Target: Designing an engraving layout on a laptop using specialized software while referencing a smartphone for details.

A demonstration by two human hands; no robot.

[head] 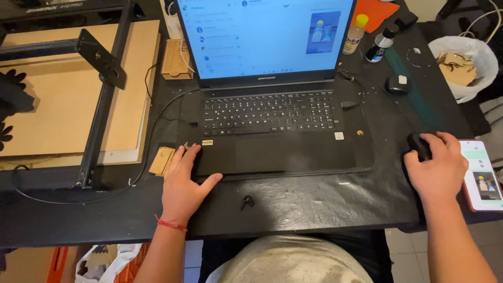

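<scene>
My left hand (183, 186) lies flat on the black desk at the front left corner of the open black laptop (272, 112), fingers apart, thumb touching the laptop's edge. A red thread circles that wrist. My right hand (437, 170) is cupped over a black computer mouse (419, 145) at the right of the laptop. The laptop screen (262, 34) shows a light blue chat window with a small picture.
A smartphone (482, 181) with a lit screen lies right of my right hand. A laser engraver frame (99, 105) over a wooden board (63, 99) fills the left. Small wooden pieces (161, 160), two small bottles (353, 34), a second black mouse (396, 84), and a white bag (463, 65) of scraps surround the laptop.
</scene>
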